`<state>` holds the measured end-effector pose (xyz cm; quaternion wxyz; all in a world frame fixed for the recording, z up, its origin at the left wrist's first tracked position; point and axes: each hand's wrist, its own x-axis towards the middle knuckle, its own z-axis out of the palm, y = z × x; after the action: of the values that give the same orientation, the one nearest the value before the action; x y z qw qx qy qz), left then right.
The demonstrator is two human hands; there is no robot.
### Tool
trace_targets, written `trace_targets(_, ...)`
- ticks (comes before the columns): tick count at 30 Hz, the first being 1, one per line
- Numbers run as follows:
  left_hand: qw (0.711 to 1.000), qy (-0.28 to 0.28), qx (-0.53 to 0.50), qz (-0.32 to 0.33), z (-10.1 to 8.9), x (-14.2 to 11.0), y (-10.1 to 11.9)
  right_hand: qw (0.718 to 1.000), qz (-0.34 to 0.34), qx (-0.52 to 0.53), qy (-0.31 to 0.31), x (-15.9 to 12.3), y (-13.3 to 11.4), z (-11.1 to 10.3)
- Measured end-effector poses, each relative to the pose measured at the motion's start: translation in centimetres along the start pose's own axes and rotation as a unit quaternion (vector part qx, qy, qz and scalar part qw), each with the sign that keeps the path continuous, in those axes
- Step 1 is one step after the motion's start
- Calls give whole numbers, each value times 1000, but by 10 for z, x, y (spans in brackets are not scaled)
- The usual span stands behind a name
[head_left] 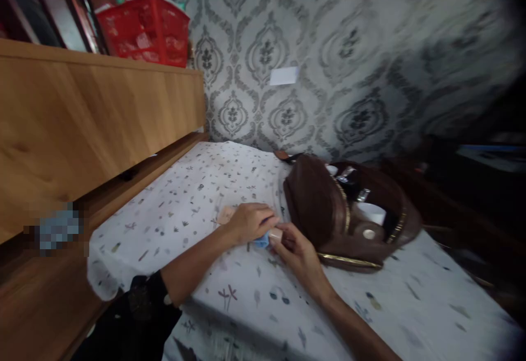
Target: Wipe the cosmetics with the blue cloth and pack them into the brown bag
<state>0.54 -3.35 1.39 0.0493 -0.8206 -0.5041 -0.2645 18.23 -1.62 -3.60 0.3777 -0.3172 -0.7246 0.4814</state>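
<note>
My left hand (249, 221) rests on the patterned white bedsheet (193, 196), fingers curled and pinched on a small blue thing (262, 240). My right hand (296, 254) meets it from the right, fingers closed on a small pale pink object (275, 235) that touches the blue thing. A flat pinkish piece (224, 215) lies on the sheet just behind my left hand. An open brown bag (329, 207) with gold trim lies right beside both hands, with several small items inside.
A wooden headboard (94, 114) runs along the left, with a red basket (146, 29) on top. Grey patterned wallpaper (329, 49) with a white plate (283, 76) stands behind the bed. Dark furniture is at the right.
</note>
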Motion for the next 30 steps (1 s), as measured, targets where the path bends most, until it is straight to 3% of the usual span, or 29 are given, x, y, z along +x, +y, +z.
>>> trace_targets(5, 996, -32, -54, -59, -1, 1, -2, 999, -21, 42, -6, -2, 0, 3)
trace_targets(15, 985, -75, -106, -117, 1, 4, -6, 1000, 3, -9, 8, -5, -4, 1)
trace_targets(26, 986, -19, -124, -114, 6, 3, -2, 997, 29, -65, -18, -8, -22, -3)
trace_targets(30, 983, -18, -139, -120, 7, 3, -4, 995, 10, -97, -24, -9, -24, -6)
